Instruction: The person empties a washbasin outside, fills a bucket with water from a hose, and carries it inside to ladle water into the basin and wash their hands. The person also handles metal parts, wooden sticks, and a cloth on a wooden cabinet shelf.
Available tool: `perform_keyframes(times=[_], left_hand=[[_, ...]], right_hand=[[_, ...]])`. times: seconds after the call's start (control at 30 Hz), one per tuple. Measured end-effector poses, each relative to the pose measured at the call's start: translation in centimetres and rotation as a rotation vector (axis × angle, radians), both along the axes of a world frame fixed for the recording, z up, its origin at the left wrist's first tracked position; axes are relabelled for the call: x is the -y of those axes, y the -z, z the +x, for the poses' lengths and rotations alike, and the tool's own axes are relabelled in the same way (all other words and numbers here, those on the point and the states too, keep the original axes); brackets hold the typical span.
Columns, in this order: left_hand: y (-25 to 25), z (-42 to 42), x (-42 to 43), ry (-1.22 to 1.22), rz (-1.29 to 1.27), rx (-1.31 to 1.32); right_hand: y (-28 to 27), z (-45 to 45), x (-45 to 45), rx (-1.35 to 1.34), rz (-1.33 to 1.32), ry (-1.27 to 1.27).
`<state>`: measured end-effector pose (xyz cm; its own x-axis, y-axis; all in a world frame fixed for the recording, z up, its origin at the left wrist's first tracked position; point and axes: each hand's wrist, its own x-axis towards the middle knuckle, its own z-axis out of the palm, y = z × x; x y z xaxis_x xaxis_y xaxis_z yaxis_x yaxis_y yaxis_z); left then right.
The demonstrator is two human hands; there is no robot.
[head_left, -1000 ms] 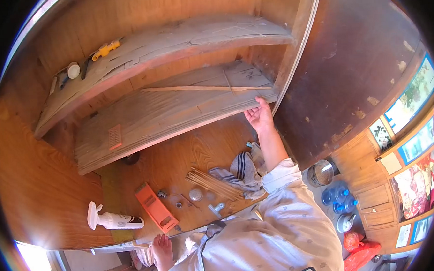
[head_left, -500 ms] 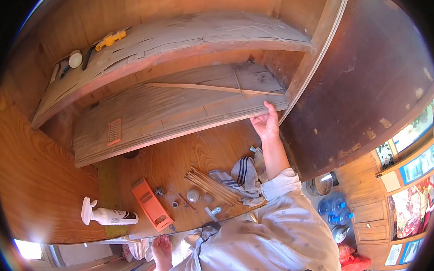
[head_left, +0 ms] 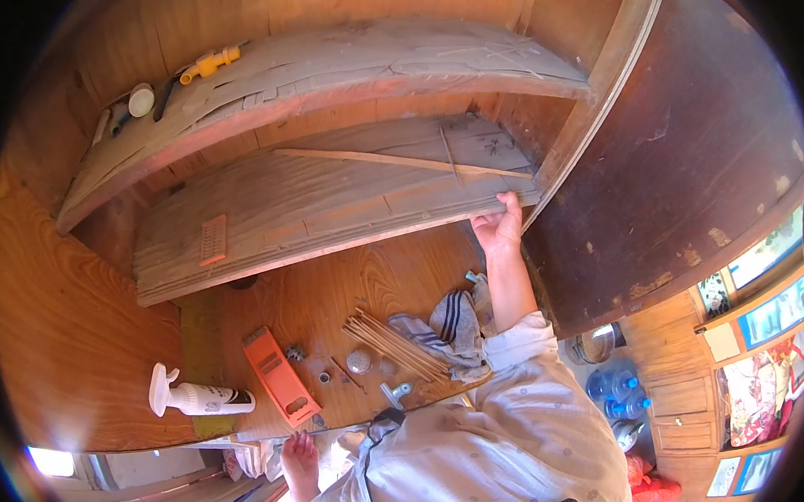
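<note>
At the right end of the lower shelf board (head_left: 346, 200), my right hand (head_left: 498, 224) grips the front edge, thumb on top and the other fingers mostly hidden beneath. Dust covers this board; a thin wooden strip (head_left: 398, 160) and an orange slotted plate (head_left: 213, 239) lie on it. My left hand (head_left: 300, 462) hangs below the front edge of the wooden surface, holding nothing visible, its fingers loosely extended. Closest to it is an orange grater (head_left: 280, 375). A white spray bottle (head_left: 202, 397) lies further left.
The upper shelf (head_left: 322, 70) carries a yellow plastic valve (head_left: 210, 64) and a round white piece (head_left: 142, 101). A bundle of wooden sticks (head_left: 393, 346), a striped cloth (head_left: 450, 325) and a steel-wool ball (head_left: 358, 361) lie below. Blue water jugs (head_left: 616, 391) stand at right.
The view has shifted slightly. My right hand keeps its hold on the shelf board's edge, and my left hand stays in about the same place.
</note>
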<state>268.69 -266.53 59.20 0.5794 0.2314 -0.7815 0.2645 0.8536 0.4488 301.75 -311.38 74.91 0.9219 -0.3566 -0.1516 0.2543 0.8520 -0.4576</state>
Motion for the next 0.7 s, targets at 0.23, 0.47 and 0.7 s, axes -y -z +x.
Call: perform_keyframes(times=[0.23, 0.47, 0.7], left_hand=[[0.4, 0.4, -0.4, 0.042, -0.024, 0.047], [1.1, 0.6, -0.4, 0.068, -0.058, 0.081], [0.8, 0.8, 0.3, 0.052, -0.042, 0.061]], right_hand=[[-0.6, -0.5, -0.6, 0.036, 0.058, -0.060], [-0.7, -0.4, -0.8, 0.106, 0.038, -0.044], [-0.1, 0.3, -0.3, 0.118, 0.066, -0.042]])
